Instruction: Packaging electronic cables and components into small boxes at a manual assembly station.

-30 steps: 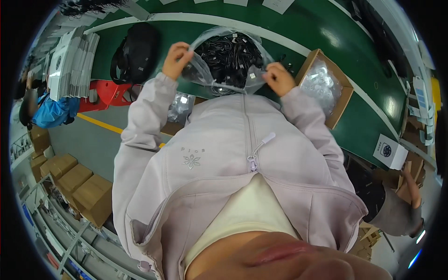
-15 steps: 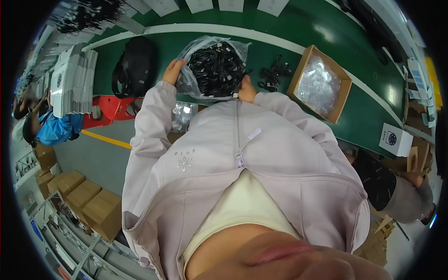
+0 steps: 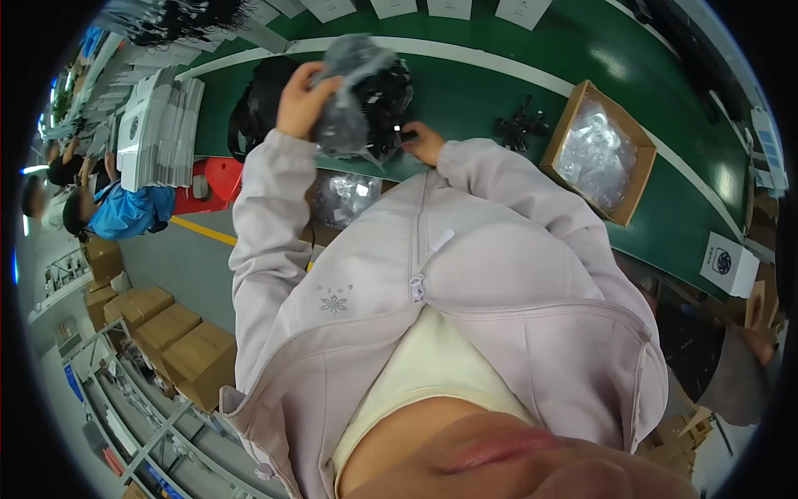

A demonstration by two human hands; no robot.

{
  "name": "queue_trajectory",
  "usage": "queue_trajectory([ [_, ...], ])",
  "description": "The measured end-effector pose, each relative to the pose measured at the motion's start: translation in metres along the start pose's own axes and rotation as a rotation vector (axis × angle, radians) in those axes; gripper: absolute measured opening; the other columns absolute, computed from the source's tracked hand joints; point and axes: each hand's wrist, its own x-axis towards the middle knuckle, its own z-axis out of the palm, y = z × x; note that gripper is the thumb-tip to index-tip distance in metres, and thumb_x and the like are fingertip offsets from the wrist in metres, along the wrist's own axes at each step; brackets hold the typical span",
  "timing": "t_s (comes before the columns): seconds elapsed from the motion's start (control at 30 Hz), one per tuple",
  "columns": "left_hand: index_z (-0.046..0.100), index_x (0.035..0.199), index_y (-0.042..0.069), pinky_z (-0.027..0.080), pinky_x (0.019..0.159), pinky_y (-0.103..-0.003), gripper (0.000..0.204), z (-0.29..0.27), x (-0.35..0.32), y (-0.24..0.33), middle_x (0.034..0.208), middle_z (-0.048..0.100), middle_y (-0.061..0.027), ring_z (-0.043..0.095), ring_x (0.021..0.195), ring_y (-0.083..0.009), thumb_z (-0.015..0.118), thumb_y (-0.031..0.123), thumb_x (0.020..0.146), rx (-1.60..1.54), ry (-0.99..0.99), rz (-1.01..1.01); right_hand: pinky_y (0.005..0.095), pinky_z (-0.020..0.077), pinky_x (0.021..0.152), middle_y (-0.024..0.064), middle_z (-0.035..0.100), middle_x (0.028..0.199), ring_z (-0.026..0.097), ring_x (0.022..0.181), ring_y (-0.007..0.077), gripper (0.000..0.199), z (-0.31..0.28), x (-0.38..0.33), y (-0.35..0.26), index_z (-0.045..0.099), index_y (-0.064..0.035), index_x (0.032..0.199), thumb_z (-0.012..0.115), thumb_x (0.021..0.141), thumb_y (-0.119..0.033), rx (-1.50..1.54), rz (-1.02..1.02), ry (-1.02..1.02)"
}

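A clear plastic bag stuffed with black cables is tilted up over the green table, its film bunched on the left side. My left hand has its fingers closed on the bunched film. At the bag's lower right edge is my right hand, fingers bent together beside the cables; a small dark bit shows at its fingertips, too small to name. To the right, a few loose black cables lie in a small heap on the table.
A cardboard box of clear plastic packets stands at the right. Another box with clear packets sits below the table edge. A black bag, a stack of white boxes and a red stool are left. Several people work nearby.
The bag has been tipped up and moved slightly left, its film now gathered under my left hand. My right hand has shifted a little left along the bag's edge.
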Motion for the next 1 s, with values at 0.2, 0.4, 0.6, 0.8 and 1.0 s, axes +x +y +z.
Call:
queue_trajectory([
  [0.2,0.054,0.097,0.008,0.045,0.067,-0.032,0.04,0.108,-0.031,-0.022,0.091,0.055,-0.0131,0.055,0.079,-0.0258,0.068,0.032,0.069,0.48,-0.195,0.523,0.0278,0.0463,0.068,0.0088,0.056,0.088,0.057,0.074,0.0169,0.032,-0.098,-0.085,0.0,0.05,-0.0056,0.103,0.06,0.073,-0.01,0.306,0.049,0.509],
  [0.4,0.051,0.098,0.0,0.045,0.066,-0.033,0.054,0.107,-0.075,-0.117,0.084,0.055,-0.016,0.055,0.074,-0.0293,0.07,0.039,0.066,0.772,-0.15,0.575,0.0254,0.0437,0.074,0.0086,0.055,0.099,0.055,0.087,0.016,0.042,-0.166,-0.056,-0.031,0.049,-0.0013,0.109,0.064,0.076,-0.023,-0.054,-0.145,0.687],
  [0.6,0.056,0.078,0.0,0.046,0.054,-0.026,0.04,0.112,-0.081,-0.172,0.063,0.056,-0.0075,0.056,0.057,-0.0185,0.064,0.039,0.075,0.071,-0.26,-0.671,0.0265,0.0431,0.076,0.0118,0.06,0.098,0.057,0.085,0.0186,0.055,-0.178,-0.02,-0.019,0.054,-0.0011,0.108,0.065,0.072,-0.041,-0.494,0.259,0.54],
  [0.8,0.057,0.072,0.002,0.041,0.049,-0.02,0.028,0.133,-0.078,-0.172,0.06,0.054,-0.0023,0.051,0.054,-0.0095,0.06,0.029,0.079,0.018,-0.316,-0.51,0.0308,0.0452,0.067,0.0107,0.064,0.079,0.06,0.073,0.0203,0.046,-0.189,-0.058,-0.012,0.061,-0.0021,0.094,0.062,0.073,-0.043,-0.332,0.219,0.448],
  [1.0,0.058,0.07,0.005,0.034,0.044,-0.019,0.02,0.125,-0.059,-0.093,0.057,0.051,0.0002,0.044,0.048,-0.0059,0.055,0.021,0.081,-0.175,-0.187,-0.205,0.0298,0.0434,0.058,0.0078,0.06,0.066,0.056,0.061,0.0172,0.029,-0.208,-0.081,-0.036,0.059,-0.0022,0.081,0.059,0.078,-0.031,-0.595,0.064,0.532],
])
